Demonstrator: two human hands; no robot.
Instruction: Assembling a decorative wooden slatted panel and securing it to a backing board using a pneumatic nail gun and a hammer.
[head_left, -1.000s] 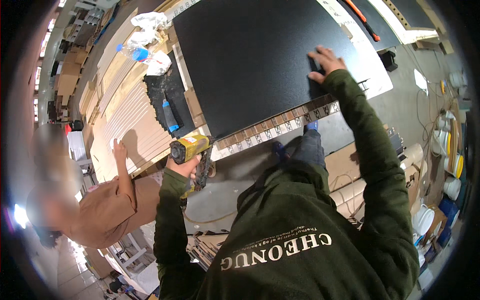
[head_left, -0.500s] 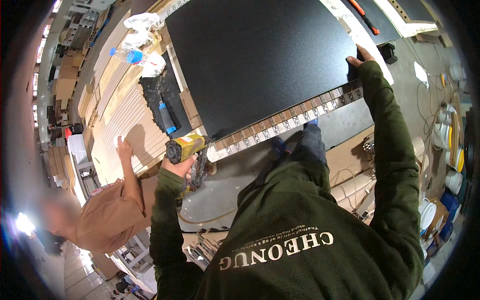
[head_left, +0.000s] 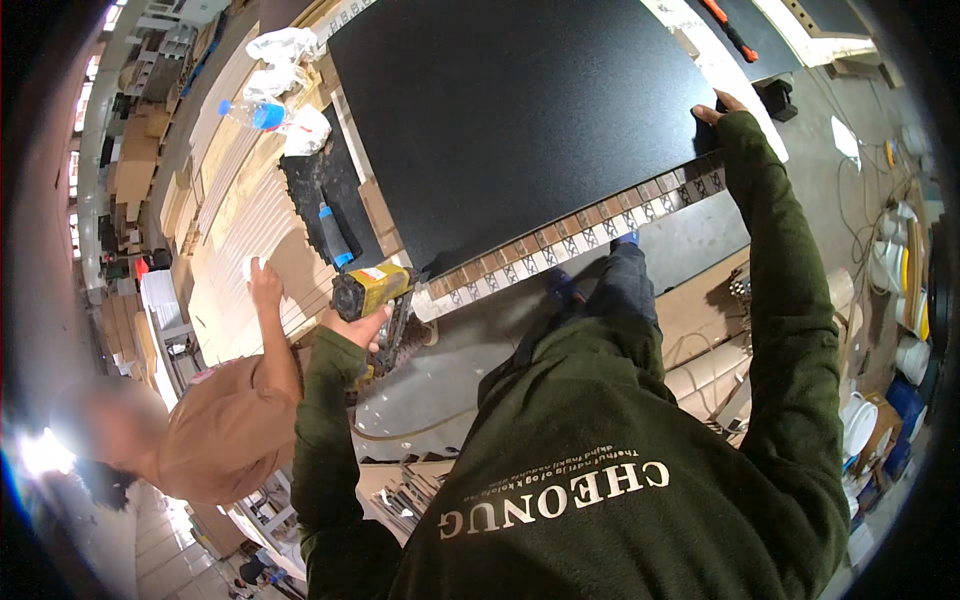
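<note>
My left hand (head_left: 362, 328) is closed around the handle of a yellow and black nail gun (head_left: 372, 290). The gun's nose meets the near left corner of a large black panel (head_left: 520, 120). At the panel's right edge, my right hand (head_left: 722, 108) grips it with the thumb on top; part of its fingers is hidden. Below the panel's near edge runs a strip of brown and white patterned pieces (head_left: 560, 248). A blue and black utility knife (head_left: 335, 235) lies on a dark ragged sheet (head_left: 312, 195) left of the panel.
A co-worker in a brown shirt (head_left: 230, 430) stands at the left, one hand (head_left: 265, 288) over ribbed boards (head_left: 225, 310). A plastic bottle (head_left: 252, 113) and white bags (head_left: 285, 50) lie at the far left. An orange-handled tool (head_left: 735, 35) sits far right; buckets (head_left: 858, 425) stand on the right.
The co-worker's hand and body have shifted slightly to the right. My left hand with the nail gun and my right hand on the panel stay nearly in place.
</note>
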